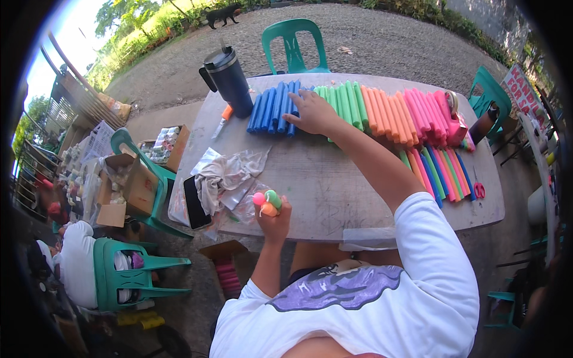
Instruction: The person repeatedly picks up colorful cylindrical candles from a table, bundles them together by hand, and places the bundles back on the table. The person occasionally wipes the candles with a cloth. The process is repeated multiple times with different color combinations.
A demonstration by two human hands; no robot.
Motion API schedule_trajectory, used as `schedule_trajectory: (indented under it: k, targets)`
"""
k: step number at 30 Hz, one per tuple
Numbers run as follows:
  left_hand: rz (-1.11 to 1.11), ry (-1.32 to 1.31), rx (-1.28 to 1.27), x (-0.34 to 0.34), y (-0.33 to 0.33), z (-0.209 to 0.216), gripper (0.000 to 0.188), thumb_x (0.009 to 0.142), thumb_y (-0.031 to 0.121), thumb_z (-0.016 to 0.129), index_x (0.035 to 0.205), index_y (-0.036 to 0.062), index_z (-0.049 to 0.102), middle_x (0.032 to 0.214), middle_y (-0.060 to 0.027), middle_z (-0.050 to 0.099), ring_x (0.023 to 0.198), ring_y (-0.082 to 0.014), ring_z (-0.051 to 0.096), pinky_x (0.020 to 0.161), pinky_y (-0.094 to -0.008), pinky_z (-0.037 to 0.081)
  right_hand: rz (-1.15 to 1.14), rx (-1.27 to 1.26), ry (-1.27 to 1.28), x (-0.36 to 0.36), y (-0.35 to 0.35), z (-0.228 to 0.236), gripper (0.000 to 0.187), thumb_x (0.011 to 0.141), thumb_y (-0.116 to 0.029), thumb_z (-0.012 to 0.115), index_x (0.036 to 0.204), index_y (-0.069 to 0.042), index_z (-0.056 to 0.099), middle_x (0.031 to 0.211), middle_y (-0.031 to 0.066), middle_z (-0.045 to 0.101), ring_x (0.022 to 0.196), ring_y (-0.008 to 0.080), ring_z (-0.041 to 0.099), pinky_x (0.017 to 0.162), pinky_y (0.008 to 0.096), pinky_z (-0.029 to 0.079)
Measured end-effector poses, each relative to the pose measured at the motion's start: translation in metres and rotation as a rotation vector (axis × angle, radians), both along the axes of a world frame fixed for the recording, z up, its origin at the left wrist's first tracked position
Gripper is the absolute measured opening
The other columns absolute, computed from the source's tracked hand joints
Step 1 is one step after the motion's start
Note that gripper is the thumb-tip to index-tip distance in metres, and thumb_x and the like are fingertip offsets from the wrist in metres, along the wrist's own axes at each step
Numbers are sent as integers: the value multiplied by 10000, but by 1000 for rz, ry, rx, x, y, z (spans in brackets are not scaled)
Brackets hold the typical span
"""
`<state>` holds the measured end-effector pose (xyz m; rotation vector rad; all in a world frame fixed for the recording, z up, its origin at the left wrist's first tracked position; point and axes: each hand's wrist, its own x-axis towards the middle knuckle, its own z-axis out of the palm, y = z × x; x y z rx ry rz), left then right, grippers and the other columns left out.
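Observation:
My left hand [274,222] is closed round a small bunch of taper candles, held with their ends toward me: a pink candle [259,198], a green candle [273,197] and an orange candle [268,209]. Across the table, my right hand [311,112] reaches over the row of blue candles [271,108], its fingers spread and touching or just above them. Beside that hand lie green candles [348,102], then orange candles [389,114] and pink candles [425,113]. Nearer me on the right, mixed-colour candles [440,173] lie side by side.
A dark blue tumbler [230,82] and an orange-handled knife [222,121] sit at the far left. A phone [196,204] lies beside a crumpled cloth [225,179]. Pink scissors [479,190] and a pink tape dispenser [456,128] are at right. Green chairs [293,37] surround the table [310,173].

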<state>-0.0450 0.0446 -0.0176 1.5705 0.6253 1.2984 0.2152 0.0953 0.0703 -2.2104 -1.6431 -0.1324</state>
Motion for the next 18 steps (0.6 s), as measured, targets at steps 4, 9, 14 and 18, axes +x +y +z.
schedule_trajectory:
  k: [4,9,14,18]
  targets:
    - [2,30,-21,-2,3,0,229,789,29,669,937,36,494,751,-1,511,665,-90,497,605,-251,437,-11,-114,-12,-24,43,3,873,829,-723,414,1437,-102,332,1458,204,327,1355,396,286,1097,486,258]
    - [36,91,13,-2,5,-5,240,784,41,677,945,34,498,782,-10,515,672,-96,509,608,-259,440,-29,-277,52,-28,80,5,970,700,-837,455,1455,-243,322,1519,132,253,1402,445,116,1080,621,161]
    - [27,80,6,-2,1,-1,248,782,53,683,948,34,500,791,-15,517,684,-100,512,614,-267,442,-36,-390,-81,-65,73,-4,983,626,-782,605,1441,-302,338,1508,215,228,1390,507,47,1035,680,188]
    - [7,54,41,-1,3,-5,245,786,59,686,943,33,500,789,-14,518,673,-105,512,616,-267,443,-131,-287,-230,-85,77,-30,513,855,-371,596,1333,-263,444,1443,265,321,1350,530,196,943,700,321]
